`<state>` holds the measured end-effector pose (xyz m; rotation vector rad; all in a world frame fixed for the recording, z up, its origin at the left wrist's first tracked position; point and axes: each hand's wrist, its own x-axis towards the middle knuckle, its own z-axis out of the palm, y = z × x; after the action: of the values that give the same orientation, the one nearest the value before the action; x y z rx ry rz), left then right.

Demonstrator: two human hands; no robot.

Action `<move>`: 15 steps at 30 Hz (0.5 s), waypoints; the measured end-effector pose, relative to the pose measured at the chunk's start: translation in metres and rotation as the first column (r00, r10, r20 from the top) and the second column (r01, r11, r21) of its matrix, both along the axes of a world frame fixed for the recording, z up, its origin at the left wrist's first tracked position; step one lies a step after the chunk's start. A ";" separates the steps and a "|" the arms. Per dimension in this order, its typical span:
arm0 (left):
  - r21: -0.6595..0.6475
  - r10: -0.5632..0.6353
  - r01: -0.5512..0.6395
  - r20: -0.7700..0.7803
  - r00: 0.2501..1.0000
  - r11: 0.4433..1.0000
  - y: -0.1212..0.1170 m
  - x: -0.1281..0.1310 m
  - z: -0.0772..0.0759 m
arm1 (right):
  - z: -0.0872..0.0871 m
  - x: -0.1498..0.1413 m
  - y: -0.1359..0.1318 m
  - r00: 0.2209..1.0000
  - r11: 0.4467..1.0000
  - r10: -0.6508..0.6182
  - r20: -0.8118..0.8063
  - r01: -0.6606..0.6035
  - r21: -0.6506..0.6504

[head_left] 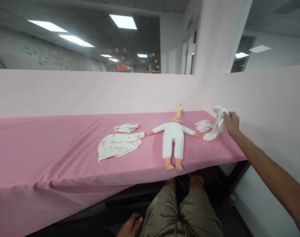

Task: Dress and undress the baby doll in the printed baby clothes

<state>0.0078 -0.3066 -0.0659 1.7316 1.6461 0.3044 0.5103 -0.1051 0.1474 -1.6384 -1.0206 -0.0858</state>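
My right hand (232, 123) is closed round a bunched white cloth garment (217, 123) at the right end of the table. The garment hangs down, and its lower end reaches the pink cover near the doll's hand. I cannot make out its exact kind. A baby doll (173, 138) in a white body suit lies on its back, arms spread, feet toward me. My left hand (130, 226) is low beside my left thigh, below the table edge, fingers loosely apart and holding nothing.
A pink cloth (66, 141) covers the long table. Left of the doll lie a patterned baby shirt (121, 144) and a folded patterned garment (126, 128). Another folded patterned cloth (203, 125) lies on the right. A cream bottle (180, 111) stands by the wall behind the doll's head.
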 end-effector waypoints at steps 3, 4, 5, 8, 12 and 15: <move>0.090 -0.060 0.047 0.151 0.987 0.995 0.021 0.001 0.030 | 0.036 -0.034 -0.019 0.987 0.980 0.153 -0.058 -0.144 0.139; 0.149 -0.085 0.056 0.196 0.977 0.987 0.026 0.004 0.048 | 0.046 -0.049 -0.027 0.975 0.966 0.210 -0.073 -0.195 0.170; 0.199 -0.116 0.071 0.222 0.968 0.977 0.030 0.008 0.069 | 0.054 -0.066 -0.036 0.942 0.933 0.312 -0.124 -0.279 0.227; 0.345 -0.198 0.074 0.342 0.919 0.936 0.050 0.036 0.134 | 0.070 -0.118 -0.063 0.875 0.854 0.483 -0.024 -0.465 0.234; 0.568 -0.330 0.005 0.471 0.818 0.823 0.096 0.089 0.201 | 0.078 -0.174 -0.086 0.729 0.726 0.662 0.171 -0.681 0.093; 0.587 -0.334 -0.097 0.580 0.743 0.804 0.122 0.119 0.231 | 0.081 -0.196 -0.089 0.616 0.622 0.773 0.151 -0.783 0.004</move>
<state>0.1267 -0.1849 0.1650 1.8267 0.9234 1.3291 0.3145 -0.1944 0.2279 -0.9973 -1.7483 0.3623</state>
